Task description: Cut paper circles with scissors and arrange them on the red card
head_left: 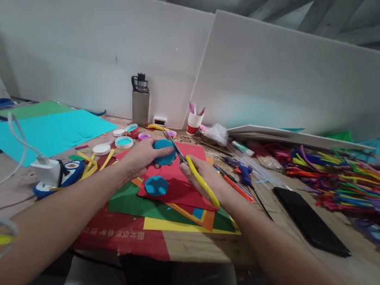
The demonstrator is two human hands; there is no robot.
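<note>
My left hand (144,157) pinches a blue paper circle (163,151) by its left side. In my right hand (205,176) is a pair of yellow-handled scissors (200,178), its blades pointing up and away beside the circle's right edge. Whether the blades touch the paper I cannot tell. A second blue paper circle (156,186) lies below on a red sheet (185,187). Under that sheet are green paper (124,205), orange paper and yellow paper (158,223), overlapping on the table.
Behind stand a grey water bottle (140,103) and a paper cup with pens (194,122). Small round tubs (123,142) sit back left, near a plugged-in power strip (59,176). To the right are a utility knife (237,187), a black phone (310,221) and many pipe cleaners (348,177).
</note>
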